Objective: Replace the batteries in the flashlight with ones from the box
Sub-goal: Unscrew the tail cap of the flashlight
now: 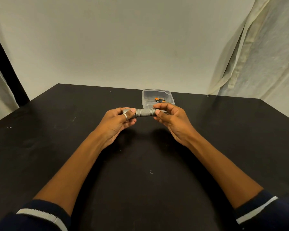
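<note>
A short grey metal flashlight [144,112] lies level in the air above the black table [57,139], held at both ends. My left hand [118,121] grips its left end, thumb on top, a ring on one finger. My right hand [169,119] pinches the right end with thumb and fingertips, hiding that end. Just behind the flashlight stands a clear plastic box [157,97] without a lid, with black and orange batteries [160,99] lying inside.
A pale wall rises behind the table's far edge. A light curtain [257,55] hangs at the right and a dark post [7,64] stands at the left. Small white specks dot the tabletop.
</note>
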